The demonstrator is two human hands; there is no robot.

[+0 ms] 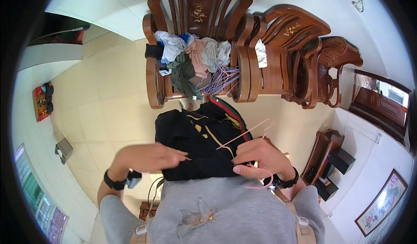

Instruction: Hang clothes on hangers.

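A black garment with a red and green stripe and yellow trim hangs in front of my body. My left hand lies at its near left edge, fingers extended; whether it pinches the cloth is unclear. At the near right edge, my right hand is closed on a pink clothes hanger and seems to touch the black cloth too. The hanger's hook curves out below the right hand, and its far end reaches over the garment.
Beyond the garment, a wooden armchair holds piled clothes and several hangers. A white cloth lies on the wooden seat beside it. A cardboard box is on the left, black speakers on the right.
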